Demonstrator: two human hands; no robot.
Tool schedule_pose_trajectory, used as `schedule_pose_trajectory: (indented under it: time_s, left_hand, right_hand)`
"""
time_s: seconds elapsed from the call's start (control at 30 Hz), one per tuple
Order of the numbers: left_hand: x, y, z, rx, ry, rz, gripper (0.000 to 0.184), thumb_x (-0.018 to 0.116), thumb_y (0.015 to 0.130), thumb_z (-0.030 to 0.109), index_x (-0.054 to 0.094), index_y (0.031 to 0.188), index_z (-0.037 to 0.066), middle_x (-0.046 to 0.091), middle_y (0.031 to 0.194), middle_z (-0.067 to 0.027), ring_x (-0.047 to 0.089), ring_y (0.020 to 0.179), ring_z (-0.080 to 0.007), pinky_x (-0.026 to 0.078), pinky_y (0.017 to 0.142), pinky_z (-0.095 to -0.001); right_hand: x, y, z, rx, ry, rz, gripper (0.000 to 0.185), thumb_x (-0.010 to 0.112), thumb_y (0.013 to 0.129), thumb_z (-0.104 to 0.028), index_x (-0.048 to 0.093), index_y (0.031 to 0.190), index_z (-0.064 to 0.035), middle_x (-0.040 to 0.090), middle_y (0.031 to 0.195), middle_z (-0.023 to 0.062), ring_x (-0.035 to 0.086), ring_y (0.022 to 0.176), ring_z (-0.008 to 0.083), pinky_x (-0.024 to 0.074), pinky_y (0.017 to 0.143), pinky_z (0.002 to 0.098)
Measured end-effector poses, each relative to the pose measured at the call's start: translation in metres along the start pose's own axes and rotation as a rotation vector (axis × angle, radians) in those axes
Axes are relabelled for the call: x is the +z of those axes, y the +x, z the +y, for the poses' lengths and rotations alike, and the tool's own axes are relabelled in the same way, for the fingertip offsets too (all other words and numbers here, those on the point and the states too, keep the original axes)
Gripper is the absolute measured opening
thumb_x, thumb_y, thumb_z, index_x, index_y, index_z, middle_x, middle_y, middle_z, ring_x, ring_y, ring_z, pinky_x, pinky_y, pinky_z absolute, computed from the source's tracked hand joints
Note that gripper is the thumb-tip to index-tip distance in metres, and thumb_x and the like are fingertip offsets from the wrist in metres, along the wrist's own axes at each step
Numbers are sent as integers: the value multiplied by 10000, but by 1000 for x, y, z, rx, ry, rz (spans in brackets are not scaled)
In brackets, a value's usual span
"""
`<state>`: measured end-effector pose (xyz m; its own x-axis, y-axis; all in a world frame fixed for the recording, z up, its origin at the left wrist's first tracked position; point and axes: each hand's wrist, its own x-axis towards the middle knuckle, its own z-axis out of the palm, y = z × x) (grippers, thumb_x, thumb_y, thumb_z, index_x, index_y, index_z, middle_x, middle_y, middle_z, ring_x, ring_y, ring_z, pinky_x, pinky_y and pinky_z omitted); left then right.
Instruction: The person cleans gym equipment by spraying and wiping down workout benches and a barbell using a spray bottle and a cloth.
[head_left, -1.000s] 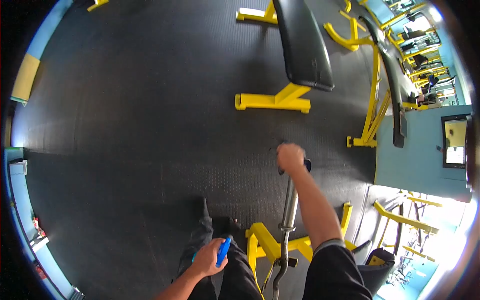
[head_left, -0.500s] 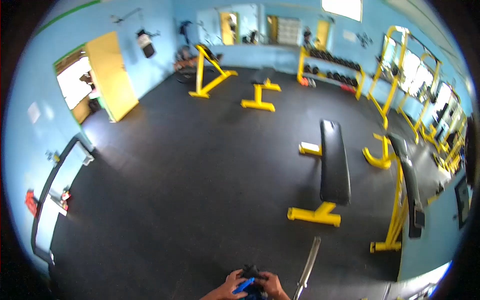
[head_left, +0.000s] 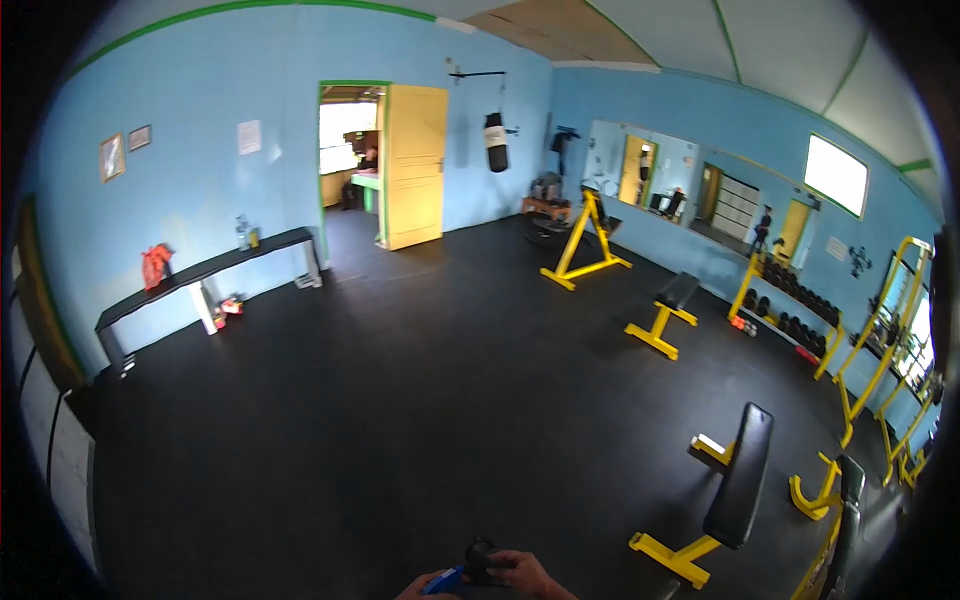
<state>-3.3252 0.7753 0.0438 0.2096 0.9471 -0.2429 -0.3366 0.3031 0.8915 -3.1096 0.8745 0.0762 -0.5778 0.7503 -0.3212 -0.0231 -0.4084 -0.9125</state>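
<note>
At the bottom edge of the head view, my left hand (head_left: 418, 586) is closed around a small flat blue object (head_left: 443, 580), whose kind I cannot make out. Beside it, my right hand (head_left: 528, 574) has its fingers bent onto a black, rounded item (head_left: 481, 557). That item sits between both hands, and its lower part is cut off by the frame. Whether it is a glove or a strap cannot be told. Both hands are close together, low before my body, above the dark floor (head_left: 330, 470).
A black padded bench (head_left: 742, 480) with yellow legs stands at right, another bench (head_left: 680, 290) beyond it. A long low bench (head_left: 210, 272) lines the left wall, holding a red bag (head_left: 155, 266). Further back are a yellow door (head_left: 416, 165), a punching bag (head_left: 496, 142) and a dumbbell rack (head_left: 795, 308).
My view has swung left and up, so the room sits lower and further right. My hands remain together at the bottom, with the blue object still in the left one.
</note>
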Motion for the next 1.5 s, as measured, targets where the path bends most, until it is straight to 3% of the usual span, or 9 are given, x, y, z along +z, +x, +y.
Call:
schedule_pose_trajectory:
  time_s: [0.17,0.27,0.33,0.43,0.57,0.63,0.77,0.93,1.5]
  left_hand:
    - [-75,-58,29,253,-75,69,569,762,761,47,550,1288,54,601,1179,-54,557,1083,-188,477,916,-355]
    - [-91,-119,85,304,-132,259,552,746,786,105,531,1290,36,614,1168,-87,584,1060,-216,482,887,-359]
    - [-63,-180,162,-6,-153,489,488,686,834,290,556,1264,100,519,1251,-88,473,1197,-210,330,1046,-352]
    - [-180,-185,40,242,120,441,443,696,831,187,570,1247,100,520,1238,-65,489,1165,-180,375,1001,-339]
    - [-202,-243,49,352,45,619,492,735,797,198,567,1246,87,516,1239,-69,499,1143,-174,402,965,-330]
    - [-212,-261,49,428,232,738,567,706,818,239,490,1315,71,544,1236,-136,501,1178,-247,385,1009,-366]
    - [-236,-299,71,418,189,916,562,679,816,241,487,1308,49,547,1226,-142,491,1194,-276,376,1028,-390]
    - [-290,-327,64,266,415,698,640,665,779,247,449,1352,61,482,1311,-158,441,1249,-307,349,1051,-441]
    - [-231,-522,-20,722,447,2029,665,634,791,203,393,1379,8,474,1332,-202,474,1222,-336,365,1031,-424]
  right_hand:
    - [91,86,38,-184,-327,-126,275,631,867,-105,623,1124,-6,639,1097,124,627,992,249,515,867,441]
    - [151,132,70,56,-492,-164,451,712,818,-192,591,1203,11,656,1096,129,617,1005,185,477,899,306]
    - [199,139,82,114,-389,-197,498,710,826,-204,557,1248,10,635,1146,129,606,1034,188,472,907,309]
    - [259,155,100,142,-373,-392,559,700,840,-223,501,1315,-5,612,1191,126,594,1062,190,468,918,313]
    - [352,157,106,433,-331,-514,456,695,834,-183,552,1235,-19,650,1056,111,625,972,194,504,835,310]
    - [385,151,126,58,-247,-886,210,554,880,-145,646,1030,-30,649,1062,131,629,953,273,471,921,459]
    - [447,177,136,98,-376,-1165,209,552,879,-146,646,1026,-32,649,1061,131,629,952,273,469,923,457]
    - [518,213,142,92,-549,-1496,207,548,877,-148,646,1020,-35,650,1059,131,629,950,272,465,926,454]
    - [803,37,216,-322,-826,-2582,201,533,871,-154,647,997,-46,651,1052,129,627,944,270,453,935,443]
